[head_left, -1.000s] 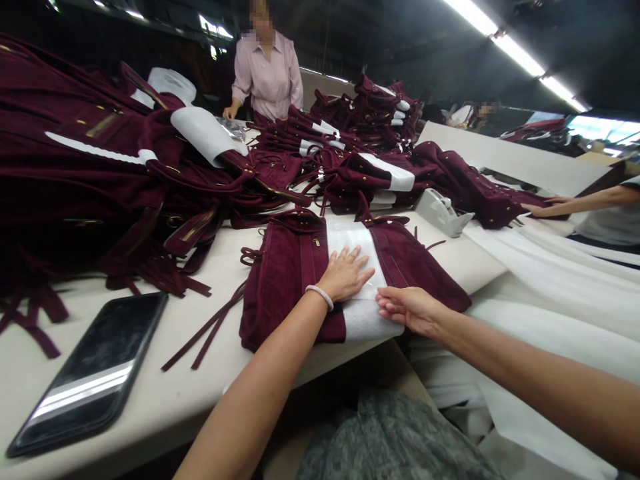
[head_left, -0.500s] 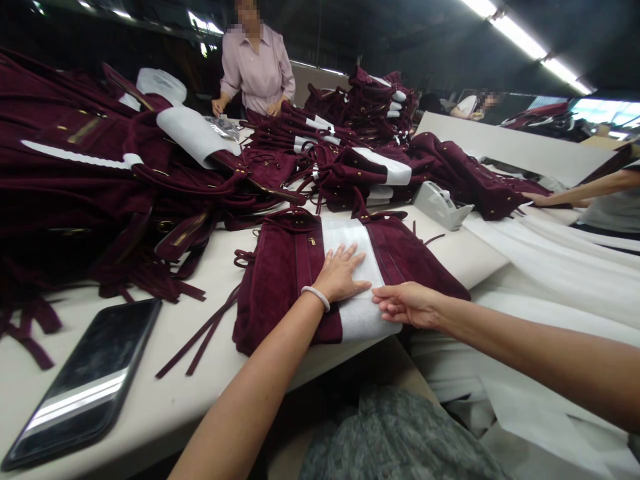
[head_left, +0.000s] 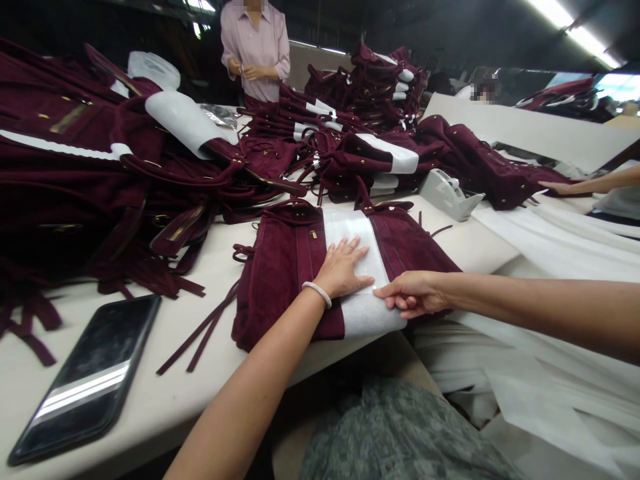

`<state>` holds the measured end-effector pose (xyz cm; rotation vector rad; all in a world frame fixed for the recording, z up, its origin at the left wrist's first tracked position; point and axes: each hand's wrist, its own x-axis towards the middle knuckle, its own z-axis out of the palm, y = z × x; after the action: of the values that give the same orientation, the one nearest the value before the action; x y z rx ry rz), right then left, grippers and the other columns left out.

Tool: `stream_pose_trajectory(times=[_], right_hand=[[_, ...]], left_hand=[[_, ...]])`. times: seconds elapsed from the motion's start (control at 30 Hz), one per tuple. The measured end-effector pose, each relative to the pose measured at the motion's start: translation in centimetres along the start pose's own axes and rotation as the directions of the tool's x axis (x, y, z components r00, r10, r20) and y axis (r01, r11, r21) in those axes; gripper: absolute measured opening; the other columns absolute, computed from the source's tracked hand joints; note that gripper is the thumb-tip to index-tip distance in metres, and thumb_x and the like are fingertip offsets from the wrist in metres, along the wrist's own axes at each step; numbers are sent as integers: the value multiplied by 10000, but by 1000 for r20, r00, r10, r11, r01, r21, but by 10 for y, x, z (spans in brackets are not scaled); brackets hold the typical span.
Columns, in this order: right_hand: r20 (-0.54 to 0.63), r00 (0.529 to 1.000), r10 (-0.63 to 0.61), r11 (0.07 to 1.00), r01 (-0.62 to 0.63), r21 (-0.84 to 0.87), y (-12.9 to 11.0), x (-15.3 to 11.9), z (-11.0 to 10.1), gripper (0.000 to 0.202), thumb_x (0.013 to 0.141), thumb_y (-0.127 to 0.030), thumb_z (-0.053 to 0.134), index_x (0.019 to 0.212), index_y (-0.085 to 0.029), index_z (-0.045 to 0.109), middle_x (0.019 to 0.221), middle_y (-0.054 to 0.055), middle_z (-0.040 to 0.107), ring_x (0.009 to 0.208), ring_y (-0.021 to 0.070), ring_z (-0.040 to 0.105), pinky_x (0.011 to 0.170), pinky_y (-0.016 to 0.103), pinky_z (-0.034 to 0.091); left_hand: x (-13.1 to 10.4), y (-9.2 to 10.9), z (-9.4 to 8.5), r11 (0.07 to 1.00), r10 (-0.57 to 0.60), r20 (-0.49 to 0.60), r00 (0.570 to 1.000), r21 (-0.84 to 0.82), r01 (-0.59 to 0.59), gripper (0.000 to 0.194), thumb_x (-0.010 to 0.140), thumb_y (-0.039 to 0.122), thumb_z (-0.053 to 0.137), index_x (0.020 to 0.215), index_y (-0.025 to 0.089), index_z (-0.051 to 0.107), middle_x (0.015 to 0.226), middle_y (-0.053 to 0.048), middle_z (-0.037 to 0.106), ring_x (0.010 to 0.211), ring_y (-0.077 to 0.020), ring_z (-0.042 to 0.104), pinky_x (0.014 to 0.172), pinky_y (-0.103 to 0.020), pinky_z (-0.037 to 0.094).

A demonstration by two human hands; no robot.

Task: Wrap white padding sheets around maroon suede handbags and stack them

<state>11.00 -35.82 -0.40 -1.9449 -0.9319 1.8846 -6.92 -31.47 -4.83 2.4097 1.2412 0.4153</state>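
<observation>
A maroon suede bag [head_left: 280, 273] lies flat at the table's front edge, with a white wrapping band [head_left: 350, 230] around its middle. My left hand [head_left: 345, 270] rests on the band with its fingers spread. Beside it, my right hand [head_left: 413, 293] is closed at the band's right side, its thumb and forefinger pressed together near a small shiny spot that looks like clear tape. Whatever sits between those fingertips is too small to make out.
Maroon bags [head_left: 65, 180] are heaped at the left, with another stack [head_left: 375, 87] behind. A tape dispenser [head_left: 450, 193] stands at the right rear, a phone [head_left: 90, 380] at the left front. White sheets [head_left: 540, 247] lie right. One person [head_left: 257, 53] stands opposite; another's arm reaches in from the right.
My right hand's fingers have curled in more at the band, and its forearm lies more level. The person opposite has brought both hands together. The camera view has shifted slightly.
</observation>
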Motion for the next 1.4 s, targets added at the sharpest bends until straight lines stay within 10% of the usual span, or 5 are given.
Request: stream_pose_trajectory(times=[0.63, 0.8, 0.97, 1.17, 1.4], right_hand=[[33, 996, -82, 903, 88, -420, 42, -21, 8, 517, 825, -451, 670, 424, -166, 511, 305, 2, 473, 254, 79, 394, 339, 189, 430], [463, 868, 178, 908, 36, -417, 71, -54, -15, 382, 741, -408, 740, 514, -135, 599, 409, 0, 569, 319, 54, 476, 339, 120, 323], [271, 864, -424, 886, 458, -77, 27, -56, -108, 298, 747, -407, 759, 830, -127, 705, 659, 32, 698, 496, 85, 595, 514, 172, 486], [-726, 346, -595, 708, 653, -269, -65, 19, -280, 257, 890, -219, 576, 1125, -136, 641, 1097, 94, 694, 806, 108, 650, 767, 228, 546], [-751, 505, -426, 883, 413, -222, -128, 93, -378, 155, 830, -258, 671, 863, -109, 700, 963, 118, 695, 960, 225, 624, 830, 334, 520]], left_hand=[[0, -1, 0, 999, -7, -12, 1000, -48, 6, 770, 793, 460, 698, 1462, 226, 397, 1608, -89, 196, 1491, -310, 90, 1200, -533, 69], [0, 0, -2, 999, -25, 0, 1000, -47, 25, 746, 802, 410, 693, 1461, 218, 400, 1606, -89, 197, 1492, -298, 87, 1205, -519, 71], [-2, -8, 3, 1000, 1, -29, 1000, 19, -1, 660, 864, 379, 596, 1474, 257, 376, 1600, -68, 215, 1484, -306, 126, 1182, -579, 136], [6, -43, 22, 974, 187, -218, 958, 169, -152, 506, 965, 353, 418, 1467, 377, 361, 1545, -29, 348, 1422, -303, 306, 1090, -602, 324], [4, -52, 20, 942, 254, -247, 935, 281, -182, 544, 971, 270, 391, 1489, 407, 295, 1529, -1, 373, 1393, -259, 349, 1061, -512, 360]])
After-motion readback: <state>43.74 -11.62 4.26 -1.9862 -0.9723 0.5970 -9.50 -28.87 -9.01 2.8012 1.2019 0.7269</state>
